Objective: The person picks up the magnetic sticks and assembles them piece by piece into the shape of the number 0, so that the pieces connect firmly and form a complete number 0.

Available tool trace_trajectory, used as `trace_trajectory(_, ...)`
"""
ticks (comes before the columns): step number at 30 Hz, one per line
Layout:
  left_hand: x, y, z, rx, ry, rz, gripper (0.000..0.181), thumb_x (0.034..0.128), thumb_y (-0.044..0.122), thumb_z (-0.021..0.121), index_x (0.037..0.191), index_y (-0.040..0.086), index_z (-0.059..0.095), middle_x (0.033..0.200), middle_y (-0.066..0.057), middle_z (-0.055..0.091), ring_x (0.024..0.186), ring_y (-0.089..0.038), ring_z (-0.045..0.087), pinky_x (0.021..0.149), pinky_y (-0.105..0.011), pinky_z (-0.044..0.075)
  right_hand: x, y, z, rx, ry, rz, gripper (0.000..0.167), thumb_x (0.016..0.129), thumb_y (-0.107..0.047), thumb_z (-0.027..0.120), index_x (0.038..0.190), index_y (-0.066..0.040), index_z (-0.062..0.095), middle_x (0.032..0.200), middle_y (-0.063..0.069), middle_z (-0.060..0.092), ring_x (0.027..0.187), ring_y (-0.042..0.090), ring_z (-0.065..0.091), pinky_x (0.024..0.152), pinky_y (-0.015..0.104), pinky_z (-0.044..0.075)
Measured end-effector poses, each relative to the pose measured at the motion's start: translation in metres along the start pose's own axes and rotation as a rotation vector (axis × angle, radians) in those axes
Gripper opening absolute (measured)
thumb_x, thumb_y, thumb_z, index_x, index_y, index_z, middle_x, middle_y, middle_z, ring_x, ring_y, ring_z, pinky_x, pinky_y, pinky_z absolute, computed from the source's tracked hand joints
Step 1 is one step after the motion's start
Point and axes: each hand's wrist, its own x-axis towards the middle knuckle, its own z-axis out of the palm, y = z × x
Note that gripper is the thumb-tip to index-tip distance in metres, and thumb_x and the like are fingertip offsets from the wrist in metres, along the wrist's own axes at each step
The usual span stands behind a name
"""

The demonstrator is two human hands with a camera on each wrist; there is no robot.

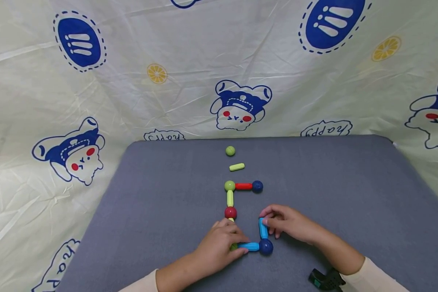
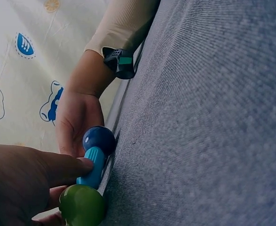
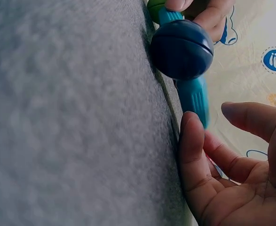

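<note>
Magnetic rods and balls form a joined figure on the grey table. My left hand [image 1: 219, 245] pinches a light-blue rod [image 1: 251, 246] beside a green ball [image 2: 82, 205], which it partly covers. That rod's right end meets a dark-blue ball [image 1: 266, 246]. A second light-blue rod [image 1: 263, 229] rises from the ball, away from me. My right hand [image 1: 292, 223] is at this rod's far end, its thumb [image 3: 250, 117] apart from the rod in the right wrist view. Farther up, a red ball [image 1: 230, 212], a yellow-green rod [image 1: 230, 198] and a green ball [image 1: 230, 185] line up.
A red rod [image 1: 243, 186] runs from the upper green ball to another dark-blue ball [image 1: 257, 186]. Beyond lie a loose yellow-green rod [image 1: 237, 166] and a loose green ball [image 1: 230, 151]. A printed cloth [image 1: 190, 101] hangs behind the table [image 1: 160, 182].
</note>
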Motion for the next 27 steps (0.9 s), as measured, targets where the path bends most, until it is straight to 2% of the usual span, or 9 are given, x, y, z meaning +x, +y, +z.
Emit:
trace_trajectory(7, 0.001, 0.001, -0.002, -0.014, -0.018, -0.014, 0.019, 0.0936, 0.038, 0.072, 0.109, 0.029, 0.079, 0.101, 0.017, 0.069, 0.099, -0.002, 0.05, 0.086, -0.02, 0.042, 0.0, -0.005, -0.006, -0.09, 0.044, -0.032, 0.037, 0.103, -0.025, 0.059, 0.127, 0.004, 0.058, 0.101, 0.013, 0.065, 0.084, 0.02, 0.063, 0.069, 0.03, 0.056)
trace_trajectory(10, 0.0, 0.001, -0.002, -0.012, -0.012, -0.011, 0.019, 0.0933, 0.038, 0.073, 0.109, 0.029, 0.079, 0.101, 0.017, 0.069, 0.099, -0.002, 0.05, 0.087, -0.02, 0.042, 0.001, -0.009, -0.012, -0.139, 0.089, -0.061, 0.036, 0.103, -0.025, 0.06, 0.126, 0.002, 0.058, 0.1, 0.014, 0.066, 0.084, 0.021, 0.063, 0.07, 0.03, 0.055)
trace_trajectory(14, 0.0, 0.001, -0.002, -0.015, -0.008, -0.01, 0.019, 0.093, 0.037, 0.073, 0.108, 0.028, 0.079, 0.1, 0.017, 0.069, 0.099, -0.001, 0.05, 0.087, -0.02, 0.043, 0.01, -0.016, -0.023, -0.178, 0.169, -0.09, 0.037, 0.101, -0.027, 0.063, 0.127, 0.0, 0.06, 0.108, 0.016, 0.068, 0.084, 0.023, 0.063, 0.071, 0.031, 0.055)
trace_trajectory(21, 0.0, -0.001, 0.0, -0.026, -0.003, -0.007, 0.019, 0.0927, 0.037, 0.074, 0.108, 0.028, 0.079, 0.1, 0.016, 0.069, 0.099, -0.001, 0.05, 0.086, -0.02, 0.042, 0.041, -0.028, -0.046, -0.193, 0.297, -0.114, 0.037, 0.1, -0.027, 0.065, 0.129, -0.004, 0.062, 0.123, 0.019, 0.066, 0.094, 0.031, 0.063, 0.077, 0.037, 0.055)
trace_trajectory(27, 0.0, -0.001, 0.001, -0.032, -0.006, -0.011, 0.019, 0.0931, 0.037, 0.073, 0.108, 0.028, 0.079, 0.1, 0.016, 0.069, 0.1, -0.002, 0.05, 0.087, -0.02, 0.042, 0.078, -0.04, -0.06, -0.219, 0.37, -0.109, 0.035, 0.1, -0.021, 0.064, 0.131, -0.004, 0.062, 0.127, 0.016, 0.066, 0.108, 0.029, 0.063, 0.09, 0.039, 0.053)
